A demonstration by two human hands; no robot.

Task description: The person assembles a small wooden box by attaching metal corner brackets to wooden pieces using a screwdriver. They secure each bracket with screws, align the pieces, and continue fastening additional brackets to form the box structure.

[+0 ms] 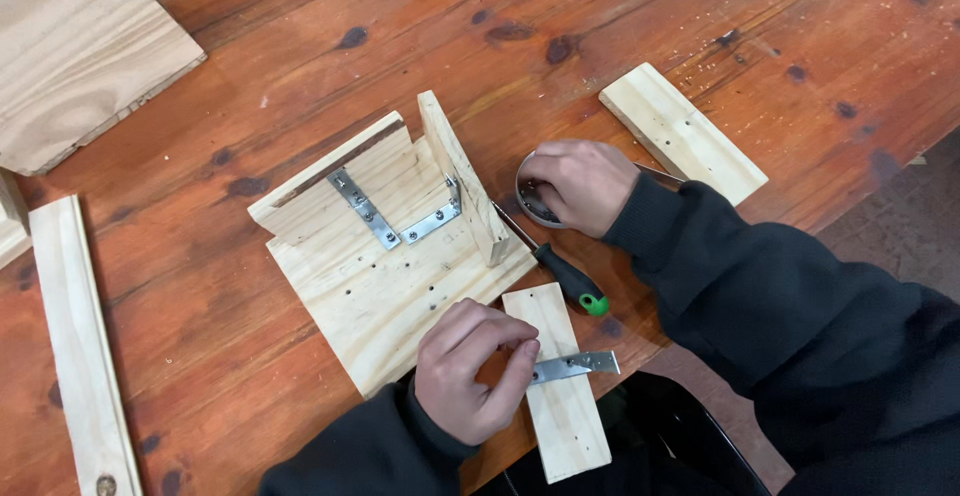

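My left hand [470, 366] pinches a flat metal bracket [578, 365] that lies across a small pine board [560, 386] at the table's near edge. My right hand [578, 186] reaches into a small round metal tin [530, 201], fingers curled inside it; what it grasps is hidden. Between my hands lies a screwdriver [560, 268] with a black handle and green end. To the left sits a square pine base [385, 276] with two upright boards joined to it by metal corner brackets [365, 211].
A short pine board [680, 131] lies beyond the right hand. A long strip of wood [80, 341] lies at the left edge, and a large plywood panel [75, 46] sits at the top left. The reddish wooden table [250, 376] ends at the right.
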